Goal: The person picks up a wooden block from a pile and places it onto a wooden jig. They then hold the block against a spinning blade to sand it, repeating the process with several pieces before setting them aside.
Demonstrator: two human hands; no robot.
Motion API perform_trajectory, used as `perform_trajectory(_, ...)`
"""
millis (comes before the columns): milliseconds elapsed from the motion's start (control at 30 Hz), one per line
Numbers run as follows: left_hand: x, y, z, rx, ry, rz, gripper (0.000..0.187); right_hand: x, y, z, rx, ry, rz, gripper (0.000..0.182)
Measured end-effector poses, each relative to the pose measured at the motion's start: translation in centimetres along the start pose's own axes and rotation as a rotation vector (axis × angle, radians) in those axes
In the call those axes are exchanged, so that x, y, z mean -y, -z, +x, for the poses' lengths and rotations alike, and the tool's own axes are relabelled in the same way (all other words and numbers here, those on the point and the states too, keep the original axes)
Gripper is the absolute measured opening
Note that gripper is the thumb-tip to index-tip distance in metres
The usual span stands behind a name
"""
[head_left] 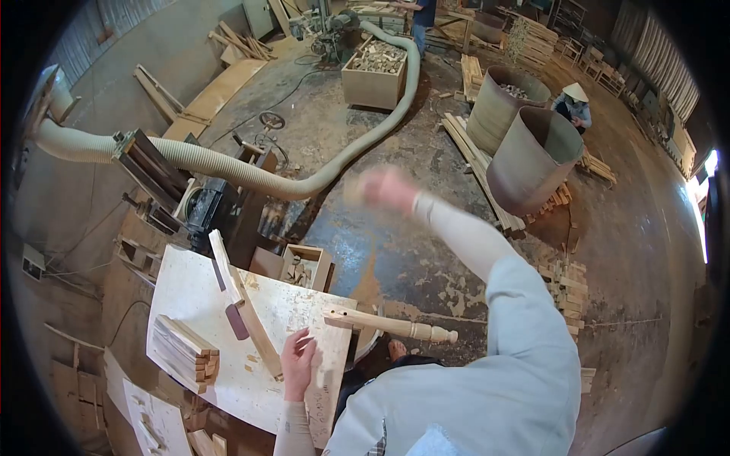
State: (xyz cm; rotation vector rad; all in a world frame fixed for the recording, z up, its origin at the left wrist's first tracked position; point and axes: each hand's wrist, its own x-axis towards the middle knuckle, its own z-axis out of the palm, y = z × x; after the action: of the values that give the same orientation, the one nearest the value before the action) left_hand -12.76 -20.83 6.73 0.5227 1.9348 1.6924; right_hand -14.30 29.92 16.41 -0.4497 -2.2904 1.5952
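Observation:
My left hand [298, 368] hovers over the pale worktable [262, 414], its fingers loosely bent and apart with nothing between them. Just right of it, a turned wooden leg [403, 327] lies across the table's edge, its rounded end sticking out over the floor. A long wooden bar [258, 334] slants over the board to the left of this hand, with a dark reddish block [237, 322] against it. My right hand [388, 188] is stretched far forward over the floor and smeared by motion. A tan blur shows at its fingers; I cannot tell what it is.
Stacked wooden strips [182, 353] lie on the table's left side. Beyond the table stand a box of offcuts [310, 262] and a machine [209, 209] with a thick hose [334, 178]. Two large drums [528, 163] stand at right, near a crouching person [576, 108].

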Motion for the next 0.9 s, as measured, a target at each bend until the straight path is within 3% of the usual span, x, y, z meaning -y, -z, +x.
perform_trajectory(33, 0.0, 0.9, -0.4, -0.062, 0.051, 0.029, 0.041, -2.2, 5.5, 6.4, -0.199, 0.126, 0.238, 0.032)
perform_trajectory(67, 0.2, 1.3, -1.1, -0.126, 0.106, 0.057, 0.039, 3.8, 7.5, 7.9, -0.495, -0.035, 0.35, 0.054)
perform_trajectory(133, 0.8, 2.2, -2.1, -0.173, 0.076, 0.062, 0.034, 5.1, 9.4, 11.9, -0.656, 0.214, -0.152, 0.075)
perform_trajectory(167, 1.2, 2.4, -2.8, -0.19, 0.095, 0.09, 0.033, 5.0, 9.3, 11.6, -0.652, 0.211, -0.147, 0.075)
perform_trajectory(233, 1.1, 2.3, -3.7, -0.226, 0.126, 0.104, 0.033, 8.5, 7.4, 8.6, -0.269, 0.097, -0.239, 0.087)
perform_trajectory(300, 1.2, 2.0, -4.8, -0.273, 0.127, 0.116, 0.03, 7.8, 3.0, 3.7, -0.133, 0.134, -0.181, 0.081)
perform_trajectory(400, 1.5, 3.1, -5.2, -0.332, 0.092, 0.256, 0.029, 0.7, -3.6, -3.0, 0.116, 0.085, 0.008, 0.064)
perform_trajectory(433, 2.7, 4.5, -4.8, -0.369, -0.045, 0.43, 0.029, -1.0, -5.8, -5.5, 0.151, 0.042, -0.034, 0.063)
perform_trajectory(467, 1.2, 5.2, -4.5, -0.404, -0.03, 0.405, 0.029, -1.6, -7.6, -8.6, 0.25, -0.048, 0.036, 0.061)
perform_trajectory(500, -0.5, 6.8, -4.2, -0.448, -0.192, 0.663, 0.027, -3.9, -10.1, -10.9, 0.294, -0.072, 0.103, 0.057)
perform_trajectory(533, -2.5, 8.2, -3.7, -0.546, -0.238, 0.69, 0.026, -3.6, -11.6, -12.9, 0.39, -0.147, -0.015, 0.059)
perform_trajectory(667, -5.1, 16.9, -0.9, -0.839, -0.261, 1.044, 0.033, -5.2, -17.6, -18.8, 0.512, -0.101, -0.133, 0.07)
perform_trajectory(700, -4.4, 17.5, -2.5, -0.879, -0.194, 1.017, 0.036, -6.5, -17.7, -22.5, 0.449, 0.108, -0.365, 0.076)
perform_trajectory(767, -3.7, 20.2, -2.0, -0.907, -0.114, 0.98, 0.038, -4.7, -18.3, -24.0, 0.453, 0.083, -0.418, 0.079)
perform_trajectory(900, -0.9, 24.9, 0.1, -1.087, -0.092, 1.309, 0.049, -4.8, -18.8, -24.0, 0.42, 0.065, -0.494, 0.084)
